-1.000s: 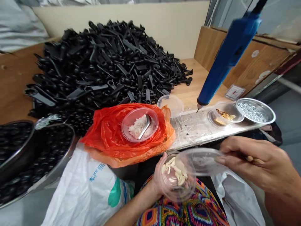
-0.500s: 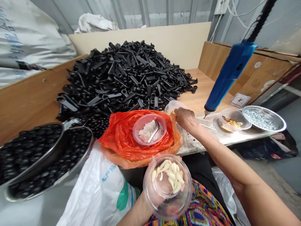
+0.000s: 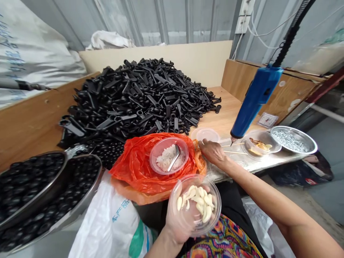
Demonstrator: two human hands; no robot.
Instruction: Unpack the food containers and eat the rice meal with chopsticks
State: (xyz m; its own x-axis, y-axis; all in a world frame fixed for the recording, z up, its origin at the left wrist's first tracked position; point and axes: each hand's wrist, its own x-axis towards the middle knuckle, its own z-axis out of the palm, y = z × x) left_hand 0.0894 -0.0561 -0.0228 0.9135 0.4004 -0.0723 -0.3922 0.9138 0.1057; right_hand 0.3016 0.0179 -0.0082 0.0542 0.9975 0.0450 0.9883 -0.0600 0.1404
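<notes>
My left hand [image 3: 177,224] is closed around a clear plastic bowl [image 3: 197,231] holding several peeled garlic cloves [image 3: 205,206], supporting it from below and the side. My right hand [image 3: 212,152] is at the right edge of a red-orange plastic bag [image 3: 137,157], its fingers curled; whatever they grip is hidden. A round clear lid [image 3: 206,134] lies just beyond that hand. Chopsticks [image 3: 235,153] lie to its right, partly behind the hand. On the bag sits a clear bowl of rice [image 3: 163,159] with a metal spoon [image 3: 174,159] in it.
A heap of black plastic parts [image 3: 139,96] covers the table's back. Metal trays of black balls [image 3: 29,175] stand left. A blue electric screwdriver [image 3: 255,102] hangs at right, above a bowl of food [image 3: 259,145] and a dish of screws [image 3: 290,139]. A white sack [image 3: 104,222] is below.
The lid now lies fully in view on the table, with my right hand lower, in front of it. The garlic bowl has shifted slightly right and tilted. The whole view has moved a little.
</notes>
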